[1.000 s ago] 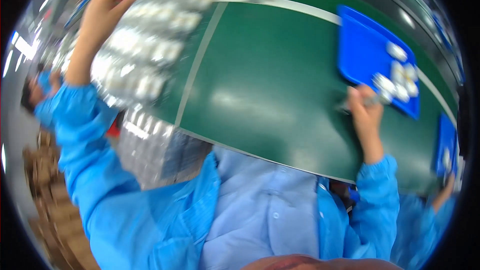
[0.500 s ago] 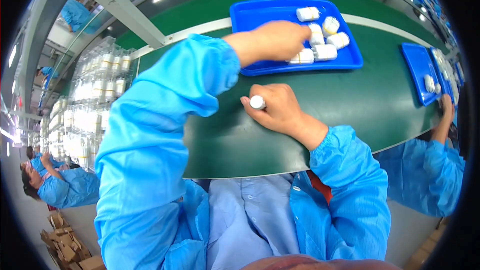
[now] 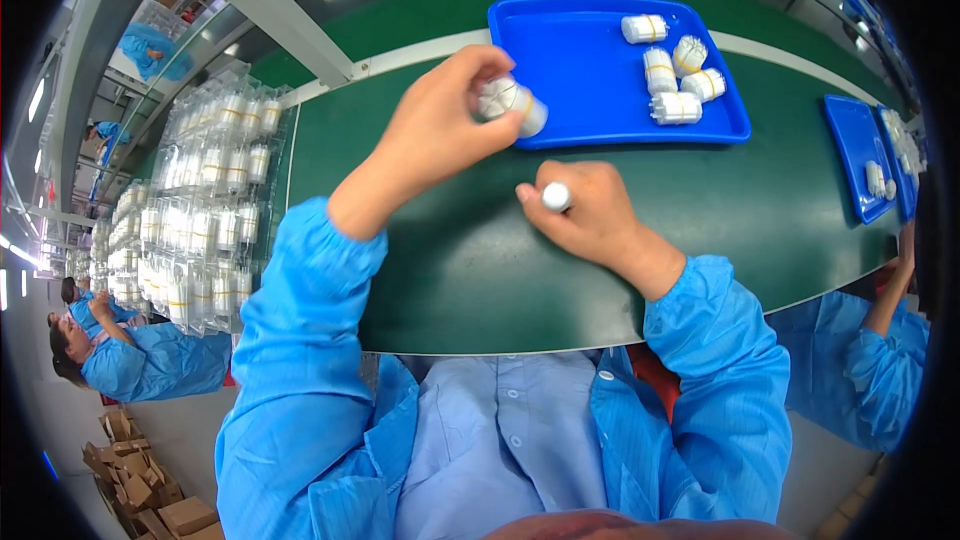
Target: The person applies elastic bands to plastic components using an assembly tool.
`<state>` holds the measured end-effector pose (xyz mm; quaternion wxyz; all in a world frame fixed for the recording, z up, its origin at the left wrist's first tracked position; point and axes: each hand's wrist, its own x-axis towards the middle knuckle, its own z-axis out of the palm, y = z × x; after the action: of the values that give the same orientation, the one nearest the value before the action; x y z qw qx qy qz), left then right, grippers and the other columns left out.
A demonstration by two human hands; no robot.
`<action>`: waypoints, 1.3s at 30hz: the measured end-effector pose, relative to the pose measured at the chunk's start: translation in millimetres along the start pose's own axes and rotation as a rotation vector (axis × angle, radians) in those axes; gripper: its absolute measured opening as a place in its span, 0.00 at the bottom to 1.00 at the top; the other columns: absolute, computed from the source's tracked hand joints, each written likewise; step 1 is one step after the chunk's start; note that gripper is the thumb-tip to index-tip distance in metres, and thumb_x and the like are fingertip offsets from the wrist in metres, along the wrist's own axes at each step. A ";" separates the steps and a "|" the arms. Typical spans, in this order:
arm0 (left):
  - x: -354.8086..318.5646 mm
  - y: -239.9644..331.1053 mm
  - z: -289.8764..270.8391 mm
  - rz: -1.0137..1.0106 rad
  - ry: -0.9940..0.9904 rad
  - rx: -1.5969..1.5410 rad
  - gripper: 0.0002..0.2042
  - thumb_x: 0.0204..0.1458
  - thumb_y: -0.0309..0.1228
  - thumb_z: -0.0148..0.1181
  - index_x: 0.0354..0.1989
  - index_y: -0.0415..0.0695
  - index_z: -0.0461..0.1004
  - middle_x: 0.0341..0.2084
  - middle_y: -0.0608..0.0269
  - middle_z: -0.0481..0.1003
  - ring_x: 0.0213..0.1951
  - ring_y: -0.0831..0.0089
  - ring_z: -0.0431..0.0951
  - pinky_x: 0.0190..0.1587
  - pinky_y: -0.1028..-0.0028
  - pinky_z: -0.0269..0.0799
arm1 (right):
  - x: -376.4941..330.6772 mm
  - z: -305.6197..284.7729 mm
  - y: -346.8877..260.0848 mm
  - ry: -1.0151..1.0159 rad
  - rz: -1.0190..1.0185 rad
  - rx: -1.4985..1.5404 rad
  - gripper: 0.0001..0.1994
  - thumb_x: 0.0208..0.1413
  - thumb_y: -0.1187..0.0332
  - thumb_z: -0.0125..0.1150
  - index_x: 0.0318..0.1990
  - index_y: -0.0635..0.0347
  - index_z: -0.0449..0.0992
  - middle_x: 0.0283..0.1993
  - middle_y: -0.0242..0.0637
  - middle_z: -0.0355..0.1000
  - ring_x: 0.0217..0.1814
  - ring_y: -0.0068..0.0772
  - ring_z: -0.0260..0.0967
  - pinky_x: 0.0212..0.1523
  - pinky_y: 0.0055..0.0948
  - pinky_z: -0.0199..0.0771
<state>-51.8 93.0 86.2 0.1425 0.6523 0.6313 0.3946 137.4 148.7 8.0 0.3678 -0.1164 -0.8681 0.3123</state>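
My left hand (image 3: 435, 125) is closed round a white cylindrical bundle (image 3: 530, 112) with a yellow band, its fingers on the end and side. It holds the bundle above the left front corner of the blue tray (image 3: 570, 130). Several similar white bundles (image 3: 676, 108) lie in the right half of that tray. Closer to me, my right hand (image 3: 600, 225) is closed in a fist above the green table. A white round-ended stick (image 3: 556, 197) pokes out between its thumb and fingers; the rest of the stick is hidden in the hand.
On the left, stacked clear plastic trays (image 3: 205, 205) hold many white banded bundles. A grey metal post (image 3: 260, 10) slants down to the table's far edge. At right are another blue tray (image 3: 850, 155) and a co-worker's arm (image 3: 880, 320). Cardboard (image 3: 140, 480) lies at lower left.
My left hand has come back leftward out of the tray, bringing one white bundle with it. My right hand still grips the stick. The whole view has shifted slightly.
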 end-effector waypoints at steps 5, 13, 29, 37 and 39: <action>-68.5 -6.4 10.2 0.128 -0.098 0.020 0.21 0.40 0.27 0.73 0.45 0.41 0.76 0.38 0.61 0.78 0.35 0.68 0.75 0.39 0.73 0.73 | 16.6 -15.9 -4.2 0.236 0.366 0.432 0.16 0.59 0.65 0.61 0.20 0.58 0.67 0.16 0.28 0.65 0.20 0.16 0.61 0.21 0.23 0.60; -95.0 -23.6 51.9 0.208 0.066 -0.035 0.23 0.37 0.29 0.76 0.44 0.42 0.76 0.36 0.62 0.77 0.32 0.67 0.74 0.35 0.71 0.73 | 15.1 -10.6 -31.3 0.229 0.232 0.582 0.17 0.63 0.69 0.55 0.20 0.59 0.67 0.18 0.27 0.67 0.21 0.14 0.61 0.22 0.20 0.60; -102.6 -23.3 62.0 0.165 0.031 -0.138 0.38 0.40 0.23 0.71 0.62 0.40 0.59 0.46 0.55 0.79 0.48 0.63 0.80 0.50 0.70 0.75 | 9.2 -6.7 -31.7 0.192 0.212 0.510 0.17 0.61 0.73 0.56 0.18 0.60 0.65 0.17 0.26 0.63 0.19 0.13 0.58 0.19 0.19 0.57; -102.5 -21.8 60.1 0.197 0.031 -0.098 0.37 0.40 0.24 0.71 0.62 0.41 0.60 0.46 0.53 0.79 0.49 0.62 0.79 0.50 0.69 0.75 | 6.3 -5.9 -28.0 0.124 0.143 0.478 0.17 0.61 0.73 0.56 0.19 0.61 0.65 0.17 0.24 0.59 0.20 0.13 0.53 0.19 0.22 0.51; -102.2 -19.8 58.7 0.211 0.043 -0.066 0.37 0.40 0.24 0.72 0.61 0.41 0.60 0.46 0.54 0.79 0.47 0.62 0.79 0.48 0.69 0.75 | 6.2 -3.1 -29.0 0.126 0.167 0.461 0.17 0.61 0.72 0.57 0.18 0.60 0.64 0.17 0.23 0.58 0.20 0.13 0.52 0.19 0.22 0.49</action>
<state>-14.0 18.8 0.4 0.1080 0.7015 0.5485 0.4420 136.1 130.3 31.4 0.4107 -0.1201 -0.7368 0.5234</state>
